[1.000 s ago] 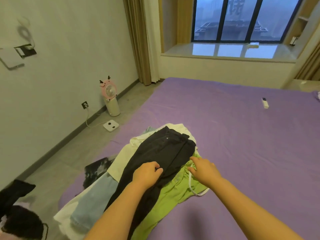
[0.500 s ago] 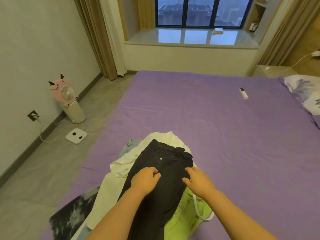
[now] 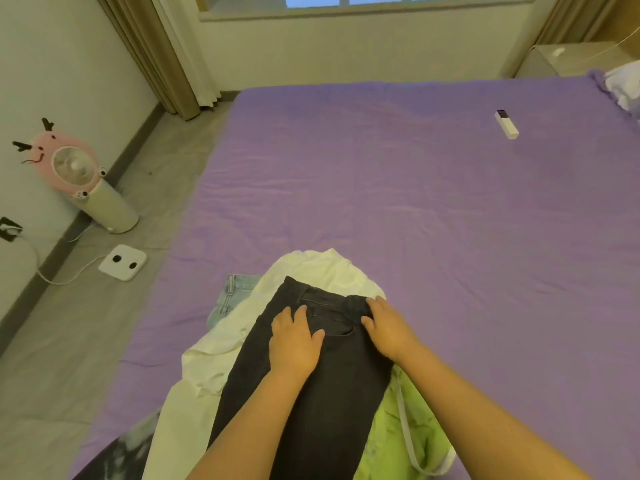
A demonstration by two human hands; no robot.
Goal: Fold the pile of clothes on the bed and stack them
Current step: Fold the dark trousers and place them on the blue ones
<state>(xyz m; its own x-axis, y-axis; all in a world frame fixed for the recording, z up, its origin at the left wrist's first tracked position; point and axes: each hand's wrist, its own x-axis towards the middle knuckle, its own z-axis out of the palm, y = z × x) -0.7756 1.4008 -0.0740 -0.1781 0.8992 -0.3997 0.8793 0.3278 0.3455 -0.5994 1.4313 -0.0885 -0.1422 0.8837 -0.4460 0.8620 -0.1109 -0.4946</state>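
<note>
Both hands, left (image 3: 293,344) and right (image 3: 387,329), now lie flat with fingers extended on the black denim trousers (image 3: 311,393), having slid toward the waistband at 12 o'clock; trousers top the pile at the purple bed's (image 3: 450,209) 6 o'clock edge, smoothed for folding.

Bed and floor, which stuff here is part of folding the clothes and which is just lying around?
Part of the job:
black jeans, under left hand and right hand
white garment
green garment
light blue jeans
purple bed

Lying about:
white remote
pink fan
white scale
pillow
</note>
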